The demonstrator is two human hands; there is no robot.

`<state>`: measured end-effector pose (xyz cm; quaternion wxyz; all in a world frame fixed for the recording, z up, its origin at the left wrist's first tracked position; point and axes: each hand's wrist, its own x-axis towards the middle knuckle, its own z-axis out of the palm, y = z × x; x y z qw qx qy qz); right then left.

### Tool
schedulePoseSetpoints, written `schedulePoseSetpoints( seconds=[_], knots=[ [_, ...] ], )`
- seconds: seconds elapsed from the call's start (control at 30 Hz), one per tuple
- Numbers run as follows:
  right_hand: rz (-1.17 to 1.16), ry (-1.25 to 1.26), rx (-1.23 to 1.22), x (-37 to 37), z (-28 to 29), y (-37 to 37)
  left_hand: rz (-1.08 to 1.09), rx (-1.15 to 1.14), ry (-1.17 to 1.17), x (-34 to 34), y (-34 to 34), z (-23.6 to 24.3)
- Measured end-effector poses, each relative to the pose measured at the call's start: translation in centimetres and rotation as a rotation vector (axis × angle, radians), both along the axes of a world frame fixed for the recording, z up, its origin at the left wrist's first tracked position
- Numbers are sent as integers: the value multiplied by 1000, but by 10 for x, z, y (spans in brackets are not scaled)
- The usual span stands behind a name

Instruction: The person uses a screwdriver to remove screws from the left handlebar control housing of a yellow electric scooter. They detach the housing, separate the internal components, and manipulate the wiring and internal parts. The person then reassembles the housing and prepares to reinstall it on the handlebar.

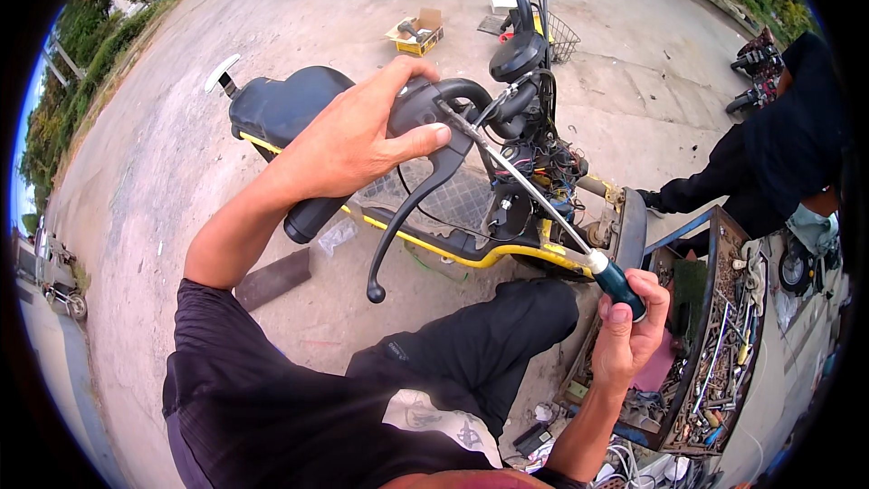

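Observation:
My left hand [371, 131] wraps over the black switch housing [418, 109] on the handlebar of a black and yellow electric scooter [462, 252]. Below that hand the black brake lever [403, 222] hangs down, ending in a ball tip, and the rubber grip [314, 217] sticks out beside my wrist. In my right hand [631, 326] is a screwdriver [617, 288] with a dark green handle. Its long shaft slants up to the left, and the tip meets the lever mount beside the housing. Loose wiring [552, 163] shows at the scooter's uncovered front.
To the right stands a metal tool tray [701, 398] heaped with tools and small parts. A person in dark clothes [724, 158] is beyond it. An open cardboard box [418, 32] lies on the concrete behind the scooter. A flat dark board [274, 279] rests near my left elbow.

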<state>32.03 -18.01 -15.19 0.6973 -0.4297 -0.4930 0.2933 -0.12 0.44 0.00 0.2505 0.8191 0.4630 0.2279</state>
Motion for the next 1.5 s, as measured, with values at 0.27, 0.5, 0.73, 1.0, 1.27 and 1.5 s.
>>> schedulePoseSetpoints(
  seconds=[0.27,0.5,0.73,1.0,1.27,1.5],
  knots=[
    [87,284,-249,-11,17,-2,20,-32,10,0,0,1],
    [-49,-28,49,-10,-3,-3,0,23,15,2,1,-1],
    [156,294,-307,5,9,-9,-1,60,39,-1,2,-3],
    [10,350,10,-29,27,6,12,3,24,1,0,-1],
    [-105,-75,31,-14,0,-8,13,8,18,4,-1,2],
    [151,330,-196,-10,16,-1,17,47,26,-1,-1,0]
  ],
)
